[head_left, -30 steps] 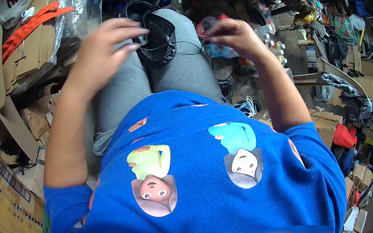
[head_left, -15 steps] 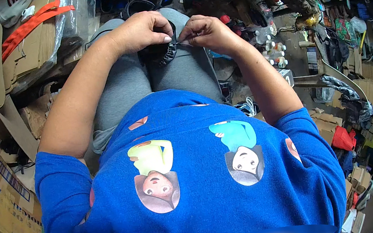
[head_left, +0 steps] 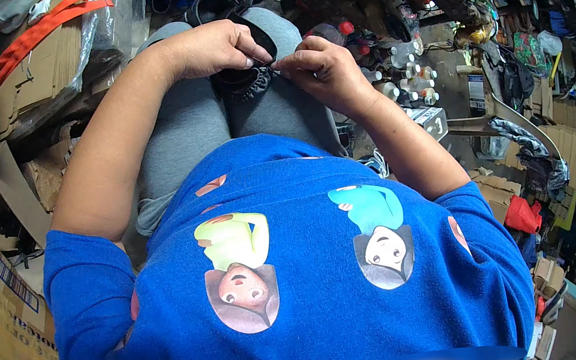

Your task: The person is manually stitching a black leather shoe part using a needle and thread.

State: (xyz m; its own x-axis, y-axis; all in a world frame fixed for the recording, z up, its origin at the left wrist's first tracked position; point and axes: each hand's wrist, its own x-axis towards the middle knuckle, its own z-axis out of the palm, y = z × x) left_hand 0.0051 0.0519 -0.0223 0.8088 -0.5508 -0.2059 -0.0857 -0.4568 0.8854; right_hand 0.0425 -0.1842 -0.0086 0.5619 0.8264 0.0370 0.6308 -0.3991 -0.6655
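Observation:
A black piece with a gathered, ruffled edge rests on my grey-trousered thighs. It looks like a shoe upper, but its exact kind is partly hidden by my hands. My left hand is closed on its upper side, thumb and fingers pinching the black edge. Close by on the right, my right hand is closed too, its thumb and forefinger pressed together at the tip of that edge. Whatever thin thing they pinch is too small to make out. The two hands' fingertips nearly meet.
Black straps or shoes lie beyond my knees. Cardboard boxes and flattened cardboard with an orange strip crowd the left. To the right stand several small bottles, a white box and cluttered goods.
My right hand has shifted slightly right and down, its fingertips still near the left thumb. The left fingers have turned down over the black edge. The view has moved a little.

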